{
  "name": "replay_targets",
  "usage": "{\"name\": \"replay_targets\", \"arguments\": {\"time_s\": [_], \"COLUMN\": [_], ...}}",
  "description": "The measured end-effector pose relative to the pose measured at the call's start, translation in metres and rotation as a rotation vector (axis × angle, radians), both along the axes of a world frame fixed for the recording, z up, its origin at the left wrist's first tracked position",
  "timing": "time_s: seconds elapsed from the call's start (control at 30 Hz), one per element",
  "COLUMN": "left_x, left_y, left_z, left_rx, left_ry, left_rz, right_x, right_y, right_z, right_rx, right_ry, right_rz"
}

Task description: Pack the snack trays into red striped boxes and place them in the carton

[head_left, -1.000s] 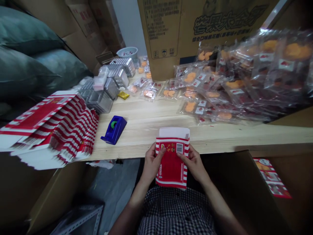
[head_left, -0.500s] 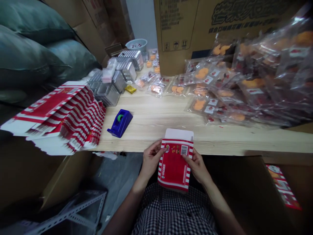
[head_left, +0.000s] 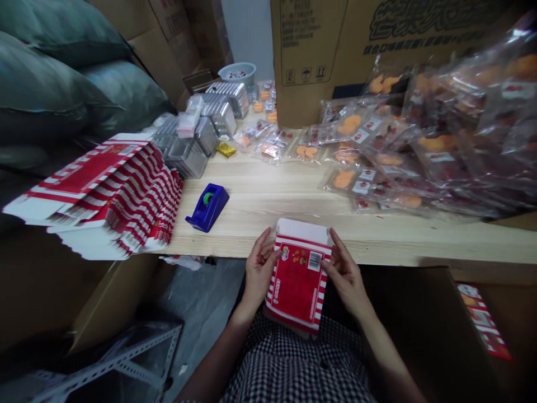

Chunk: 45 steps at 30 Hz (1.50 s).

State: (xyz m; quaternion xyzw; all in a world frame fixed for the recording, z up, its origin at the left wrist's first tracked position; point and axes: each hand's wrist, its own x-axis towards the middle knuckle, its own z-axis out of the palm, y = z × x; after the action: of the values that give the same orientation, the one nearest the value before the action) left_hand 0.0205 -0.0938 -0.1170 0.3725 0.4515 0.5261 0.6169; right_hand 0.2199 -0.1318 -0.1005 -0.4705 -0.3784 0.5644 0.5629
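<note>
A red-and-white striped cardboard box [head_left: 297, 285] is held over my lap, just in front of the table edge. Its white top flap stands up, and a barcode shows on the red face. My left hand [head_left: 259, 268] grips its left side, with the thumb near the upper left corner. On the opposite side my right hand [head_left: 343, 268] holds the edge between thumb and fingers, the index finger stretched up beside the flap. Whatever is inside the box is hidden.
Folded striped boxes [head_left: 109, 190] are stacked at the left. A blue tape dispenser [head_left: 208, 208] stands beside them, with clear plastic cases [head_left: 184, 154] behind. Clear bags with orange pieces [head_left: 377, 151] pile up on the right, before a large carton [head_left: 310, 61]. A yellow packet [head_left: 226, 149] lies mid-table.
The box looks wider and fuller than before and has tilted slightly. My right hand's fingers have spread up along its side, and my left fingers have risen by the upper left edge.
</note>
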Motion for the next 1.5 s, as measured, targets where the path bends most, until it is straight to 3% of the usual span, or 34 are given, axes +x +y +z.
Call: {"name": "replay_targets", "arguments": {"time_s": [0.2,0.4,0.57,0.7,0.9,1.03,1.2,1.37,1.5], "left_x": [0.001,-0.013,-0.02,-0.024,-0.026,-0.027,-0.025,-0.025,-0.029], "left_y": [-0.003,0.011,0.008,0.01,0.025,0.03,0.033,0.042,0.05], "left_z": [0.007,0.024,0.018,0.017,0.031,0.028,0.018,0.017,0.018], "left_rx": [0.087,0.229,0.184,0.197,0.341,0.242,0.08,0.042,0.027], "left_ry": [0.049,0.219,0.209,0.335,0.478,0.438,0.251,0.043,0.113], "left_rz": [-0.099,-0.235,-0.311,-0.274,-0.248,-0.289,-0.226,-0.267,-0.393], "right_x": [0.005,0.027,0.028,0.028,0.034,0.032,0.023,0.015,0.021], "right_y": [0.002,0.019,0.017,0.015,0.031,0.038,0.035,0.035,0.039], "right_z": [-0.005,0.014,0.008,0.008,0.016,0.007,0.0,-0.002,-0.002], "right_rx": [0.016,0.037,-0.015,-0.038,-0.048,-0.04,0.052,0.043,0.028], "right_ry": [-0.065,-0.037,0.024,-0.009,-0.133,-0.163,-0.232,-0.13,-0.174], "right_rz": [-0.126,0.073,0.182,0.25,0.286,0.197,0.074,-0.06,0.064]}}
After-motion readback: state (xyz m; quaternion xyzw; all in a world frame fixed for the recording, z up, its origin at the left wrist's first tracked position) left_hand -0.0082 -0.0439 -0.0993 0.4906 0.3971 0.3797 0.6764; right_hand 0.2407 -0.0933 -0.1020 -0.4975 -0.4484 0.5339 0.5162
